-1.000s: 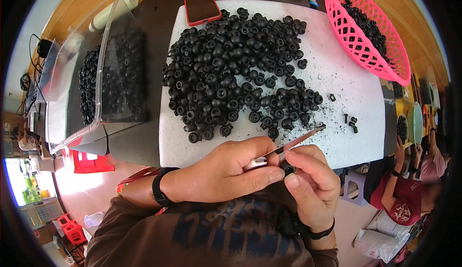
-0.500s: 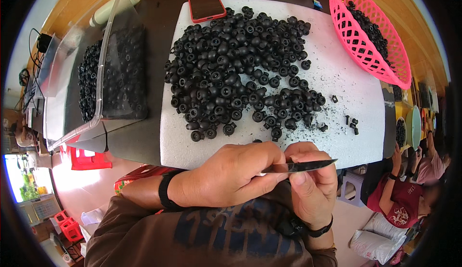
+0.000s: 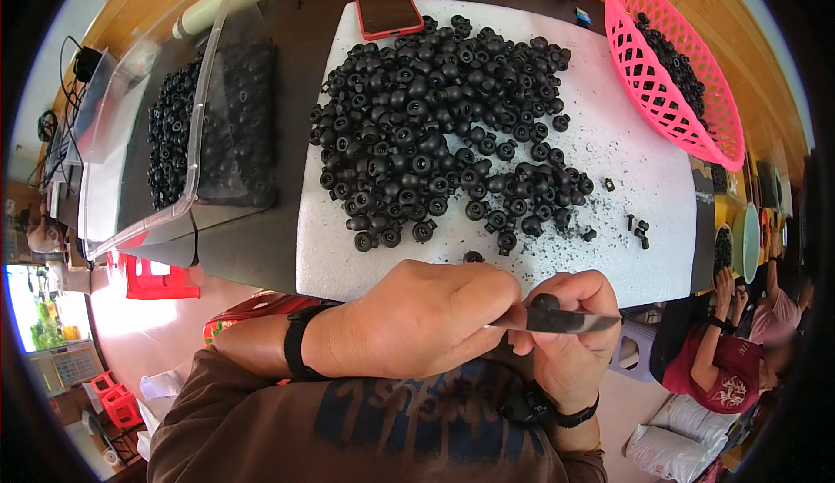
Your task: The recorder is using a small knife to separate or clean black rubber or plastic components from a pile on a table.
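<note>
The fingers of the left hand point(image 3: 426, 318) are curled tight around a knife point(image 3: 578, 322), and its tip points to 3 o'clock. The fingers of the right hand point(image 3: 570, 352) pinch a small black ball part point(image 3: 545, 302). The blade runs across the near side of this ball; I cannot tell if it cuts in.

From the fingers, one loose black part point(image 3: 472, 258) lies at 10 o'clock. A big pile of black parts point(image 3: 426, 109) sits at 11 o'clock on a white board point(image 3: 626, 265). Little black bits point(image 3: 643, 232) lie at 2 o'clock.

Farther out, a phone point(image 3: 388, 11) with a red edge is at 11 o'clock. A pink basket point(image 3: 663, 116) with black parts inside is at 1 o'clock. A clear box point(image 3: 196, 126), also holding black parts, is at 10 o'clock on the dark counter point(image 3: 300, 39).
</note>
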Demonstrator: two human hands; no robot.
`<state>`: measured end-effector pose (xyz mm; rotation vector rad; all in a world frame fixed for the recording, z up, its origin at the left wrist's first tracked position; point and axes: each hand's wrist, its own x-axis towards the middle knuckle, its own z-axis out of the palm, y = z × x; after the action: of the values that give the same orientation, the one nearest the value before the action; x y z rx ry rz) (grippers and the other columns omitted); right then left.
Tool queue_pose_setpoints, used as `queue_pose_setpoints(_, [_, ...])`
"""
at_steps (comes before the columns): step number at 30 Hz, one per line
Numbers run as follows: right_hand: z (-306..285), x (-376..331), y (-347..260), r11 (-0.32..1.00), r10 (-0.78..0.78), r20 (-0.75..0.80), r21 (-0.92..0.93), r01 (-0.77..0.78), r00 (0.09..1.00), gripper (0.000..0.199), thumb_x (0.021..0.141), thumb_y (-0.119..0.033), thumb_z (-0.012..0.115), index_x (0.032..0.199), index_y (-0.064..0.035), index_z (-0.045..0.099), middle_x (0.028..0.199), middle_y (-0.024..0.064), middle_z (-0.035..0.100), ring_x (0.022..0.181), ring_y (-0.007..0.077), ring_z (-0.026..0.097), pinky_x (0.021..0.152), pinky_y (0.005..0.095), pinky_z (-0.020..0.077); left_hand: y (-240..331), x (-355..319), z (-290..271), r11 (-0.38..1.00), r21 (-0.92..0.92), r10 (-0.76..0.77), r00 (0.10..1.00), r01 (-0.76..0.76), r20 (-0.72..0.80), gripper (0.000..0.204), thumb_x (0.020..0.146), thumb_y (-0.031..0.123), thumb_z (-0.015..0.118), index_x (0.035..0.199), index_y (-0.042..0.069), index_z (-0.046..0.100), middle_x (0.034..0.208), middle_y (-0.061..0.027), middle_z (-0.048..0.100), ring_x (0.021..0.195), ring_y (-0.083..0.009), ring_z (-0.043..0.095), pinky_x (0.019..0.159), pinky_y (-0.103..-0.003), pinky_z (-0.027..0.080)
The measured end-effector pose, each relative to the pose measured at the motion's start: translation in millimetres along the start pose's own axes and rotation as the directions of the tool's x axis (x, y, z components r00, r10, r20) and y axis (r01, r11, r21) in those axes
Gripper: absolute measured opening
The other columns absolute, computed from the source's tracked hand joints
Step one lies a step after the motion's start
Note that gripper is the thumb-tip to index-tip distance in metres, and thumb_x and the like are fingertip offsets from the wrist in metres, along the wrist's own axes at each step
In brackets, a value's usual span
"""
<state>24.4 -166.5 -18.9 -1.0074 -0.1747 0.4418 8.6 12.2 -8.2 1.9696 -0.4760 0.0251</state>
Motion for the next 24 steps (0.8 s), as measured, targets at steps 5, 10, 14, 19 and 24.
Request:
queue_pose_setpoints(5, [-3.2, -1.5, -0.7, 0.993, -0.072, 0.075, -0.083, 0.078, 0.995, 0.028, 0.077, 0.002, 0.065, 0.096, 0.0023, 0.045, 0.092, 0.0160, 0.056, 0.074, 0.0143, 0.058, 0.066, 0.0243, 0.0500, 1.8, 2.6, 2.5, 0.997, 0.064, 0.045, 0.999, -0.043, -0.027, 0.016, 0.070, 0.005, 0.064, 0.080, 0.003, 0.052, 0.066, -0.0091, 0.055, 0.055, -0.0277, 0.056, 0.046, -0.034, 0.043])
queue_pose_setpoints(10, [-7.1, -3.4, 0.2, 0.983, -0.125, 0.093, -0.119, 0.136, 0.988, 0.029, 0.077, 0.002, 0.065, 0.097, 0.0027, 0.043, 0.095, 0.0177, 0.055, 0.079, 0.0161, 0.058, 0.069, 0.0259, 0.0505, 3.3, 4.6, 4.2, 0.988, 0.141, 0.068, 0.997, -0.063, -0.032, 0.017, 0.069, 0.007, 0.066, 0.078, 0.004, 0.052, 0.064, -0.0084, 0.054, 0.053, -0.0273, 0.055, 0.044, -0.035, 0.042])
queue_pose_setpoints(14, [-6.7, -3.4, -0.1, 0.976, -0.159, 0.090, -0.138, 0.170, 0.983, 0.029, 0.077, 0.002, 0.064, 0.098, 0.0026, 0.043, 0.096, 0.0182, 0.054, 0.080, 0.0170, 0.059, 0.071, 0.0264, 0.0504, 4.6, 6.0, 5.5, 0.977, 0.201, 0.079, 0.997, -0.072, -0.026, 0.019, 0.068, 0.008, 0.068, 0.077, 0.005, 0.051, 0.063, -0.0078, 0.054, 0.052, -0.0267, 0.055, 0.043, -0.034, 0.042])
queue_pose_setpoints(19, [-6.5, -6.3, 0.7, 0.949, -0.221, 0.096, -0.206, 0.237, 0.971, 0.029, 0.078, 0.003, 0.063, 0.099, 0.0017, 0.043, 0.093, 0.0179, 0.055, 0.076, 0.0174, 0.059, 0.066, 0.0266, 0.0503, 5.9, 7.3, 9.4, 0.977, 0.204, 0.065, 0.998, -0.063, -0.005, 0.021, 0.068, 0.010, 0.069, 0.075, 0.005, 0.050, 0.063, -0.0077, 0.054, 0.052, -0.0255, 0.056, 0.042, -0.033, 0.043])
queue_pose_setpoints(24, [-9.0, -11.3, 3.9, 0.912, -0.302, 0.052, -0.274, 0.304, 0.952, 0.029, 0.078, 0.001, 0.063, 0.100, 0.0009, 0.043, 0.089, 0.0176, 0.056, 0.064, 0.0151, 0.057, 0.056, 0.0247, 0.0482, 13.0, 8.6, 10.3, 0.971, 0.240, 0.003, 0.999, -0.015, 0.047, 0.020, 0.071, 0.011, 0.067, 0.076, 0.005, 0.049, 0.063, -0.0077, 0.053, 0.052, -0.0253, 0.056, 0.042, -0.033, 0.043])
